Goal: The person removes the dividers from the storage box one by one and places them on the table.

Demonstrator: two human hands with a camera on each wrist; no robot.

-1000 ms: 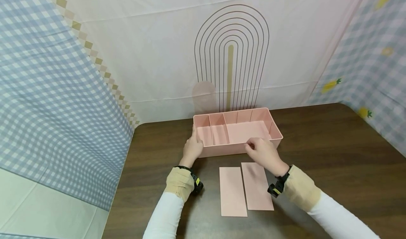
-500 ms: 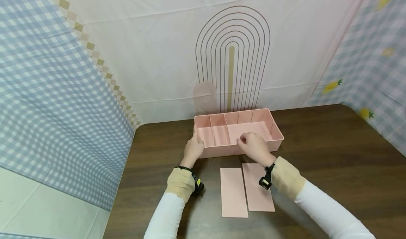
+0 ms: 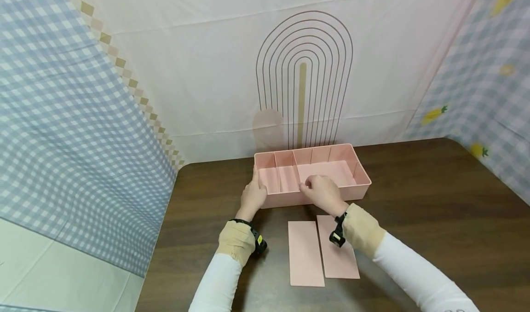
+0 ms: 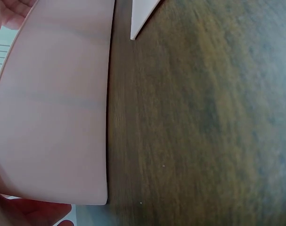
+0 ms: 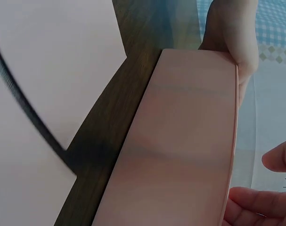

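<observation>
A pink divided organizer box (image 3: 352,193) stands at the back of the table. Two upright dividers (image 3: 296,170) split off narrow compartments on its left; the right compartment is wide. My left hand (image 3: 253,195) holds the box's left front corner, index finger along the end wall and thumb side at the front. At the front rim, close to the right divider, is my right hand (image 3: 324,193), fingers loosely curled. In the right wrist view its fingers (image 5: 251,207) meet the rim, with a gap to the thumb and nothing seen between.
Two flat pink panels, a left panel (image 3: 306,254) and a right panel (image 3: 344,267), lie side by side on the dark wooden table (image 3: 418,210) before the box. A white cloth (image 3: 207,91) hangs behind, with checked cloth (image 3: 103,132) at the left.
My right hand has moved left along the box's front rim, from the wide compartment's middle to near the right divider. The left hand, box and panels keep their places.
</observation>
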